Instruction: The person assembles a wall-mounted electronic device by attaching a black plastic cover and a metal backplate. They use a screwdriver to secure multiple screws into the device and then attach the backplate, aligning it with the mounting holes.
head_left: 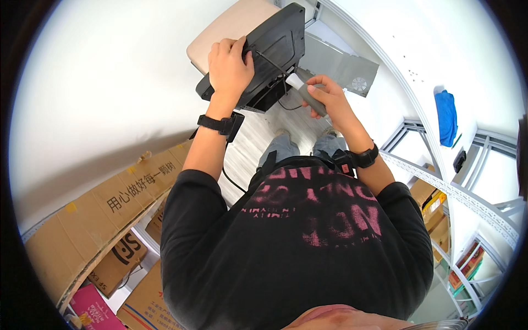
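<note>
- Left hand [228, 69]: fingers curled over the upper-left edge of the black plastic panel [280, 44], thumb bent against its face; the hand is clamped on the panel.
- Right hand [329, 96]: fingers closed around the grey handle of the screwdriver [312, 99]; the thumb lies along the handle.
- Screwdriver, quantity one: located between the hands, its shaft slanting across the panel face toward the left thumb. Contact between tip and screw cannot be determined.
- Panel, quantity one: tilted, in front of one beige padded cushion [225, 25]. One thin dark cable [291, 108] loops below it.
- Grey metal sheet [330, 63], quantity one: right of the panel, with one round vent pattern.
- Wrist units, quantity two: one on the left wrist [235, 127], one on the right [364, 158].
- Blue cloth [446, 118], quantity one: far right.
- Brown cardboard boxes [71, 247], at least three, and one pink box [96, 308]: lower left.
</note>
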The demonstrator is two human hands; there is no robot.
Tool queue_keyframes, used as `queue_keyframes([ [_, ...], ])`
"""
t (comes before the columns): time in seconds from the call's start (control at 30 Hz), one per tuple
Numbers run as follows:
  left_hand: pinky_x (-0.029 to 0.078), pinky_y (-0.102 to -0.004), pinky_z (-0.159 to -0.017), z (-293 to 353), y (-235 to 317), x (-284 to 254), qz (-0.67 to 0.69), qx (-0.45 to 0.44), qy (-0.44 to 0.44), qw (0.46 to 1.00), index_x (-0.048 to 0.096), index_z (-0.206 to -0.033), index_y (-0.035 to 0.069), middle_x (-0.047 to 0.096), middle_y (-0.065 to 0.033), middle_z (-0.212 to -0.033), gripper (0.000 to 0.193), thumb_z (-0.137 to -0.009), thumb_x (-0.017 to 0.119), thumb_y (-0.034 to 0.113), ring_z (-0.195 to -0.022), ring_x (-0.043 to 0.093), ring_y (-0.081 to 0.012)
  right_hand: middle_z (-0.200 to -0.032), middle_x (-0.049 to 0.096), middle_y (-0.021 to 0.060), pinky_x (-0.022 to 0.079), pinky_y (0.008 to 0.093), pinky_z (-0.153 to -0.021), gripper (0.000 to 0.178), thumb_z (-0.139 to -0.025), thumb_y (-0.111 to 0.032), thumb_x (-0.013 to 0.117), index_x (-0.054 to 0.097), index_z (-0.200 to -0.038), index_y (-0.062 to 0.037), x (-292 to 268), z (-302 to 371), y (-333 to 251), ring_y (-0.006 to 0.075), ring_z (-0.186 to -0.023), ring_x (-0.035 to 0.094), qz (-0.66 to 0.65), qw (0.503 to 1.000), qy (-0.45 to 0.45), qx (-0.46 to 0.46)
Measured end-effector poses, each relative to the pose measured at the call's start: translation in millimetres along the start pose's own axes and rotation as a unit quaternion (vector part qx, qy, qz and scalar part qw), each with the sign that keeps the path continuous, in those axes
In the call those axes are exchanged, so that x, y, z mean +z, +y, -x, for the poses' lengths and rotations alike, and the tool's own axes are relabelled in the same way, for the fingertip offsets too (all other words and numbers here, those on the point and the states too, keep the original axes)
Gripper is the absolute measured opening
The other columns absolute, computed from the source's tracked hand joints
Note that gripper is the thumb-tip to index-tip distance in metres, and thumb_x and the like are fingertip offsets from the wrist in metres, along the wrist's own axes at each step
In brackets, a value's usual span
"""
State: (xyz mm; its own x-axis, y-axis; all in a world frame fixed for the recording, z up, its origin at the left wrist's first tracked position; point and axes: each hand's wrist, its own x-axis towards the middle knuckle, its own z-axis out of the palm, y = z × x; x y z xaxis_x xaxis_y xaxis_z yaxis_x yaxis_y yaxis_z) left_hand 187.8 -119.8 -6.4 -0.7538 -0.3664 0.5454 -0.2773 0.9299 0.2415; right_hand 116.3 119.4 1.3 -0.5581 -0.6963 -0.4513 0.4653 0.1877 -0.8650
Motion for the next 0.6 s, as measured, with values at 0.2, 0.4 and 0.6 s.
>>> queue_keyframes([
  [0.2,0.043,-0.0416,-0.083,-15,19,-2,0.007,0.009,-0.002,1.000,0.065,-0.103,0.005,0.060,-0.0129,-0.100,0.035,-0.070,0.070,0.013,-0.096,0.054,-0.0328,-0.084,0.063,0.0082,0.043,0.0232,-0.054,0.028,-0.085,-0.015,0.064,0.051,-0.108,-0.0051,-63,20,4,0.0108,-0.065,0.056,-0.013,0.999,0.016,-0.048],
  [0.4,0.044,-0.0417,-0.082,-45,104,38,0.171,0.126,-0.012,0.977,0.065,-0.099,0.003,0.061,-0.0133,-0.099,0.026,-0.073,0.069,0.008,-0.094,0.055,-0.0332,-0.087,0.060,0.0075,0.041,0.0241,-0.055,0.029,-0.082,-0.005,0.065,0.052,-0.108,-0.0042,-145,58,17,0.0110,-0.066,0.053,-0.076,0.986,0.105,-0.101],
  [0.6,0.048,-0.0389,-0.076,-53,223,128,0.330,0.184,-0.144,0.915,0.067,-0.093,0.004,0.064,-0.0138,-0.091,0.020,-0.074,0.070,0.007,-0.089,0.059,-0.0314,-0.080,0.059,0.0051,0.042,0.0239,-0.056,0.027,-0.081,0.000,0.064,0.054,-0.106,-0.0053,-222,101,39,0.0101,-0.063,0.052,-0.078,0.961,0.229,-0.132],
])
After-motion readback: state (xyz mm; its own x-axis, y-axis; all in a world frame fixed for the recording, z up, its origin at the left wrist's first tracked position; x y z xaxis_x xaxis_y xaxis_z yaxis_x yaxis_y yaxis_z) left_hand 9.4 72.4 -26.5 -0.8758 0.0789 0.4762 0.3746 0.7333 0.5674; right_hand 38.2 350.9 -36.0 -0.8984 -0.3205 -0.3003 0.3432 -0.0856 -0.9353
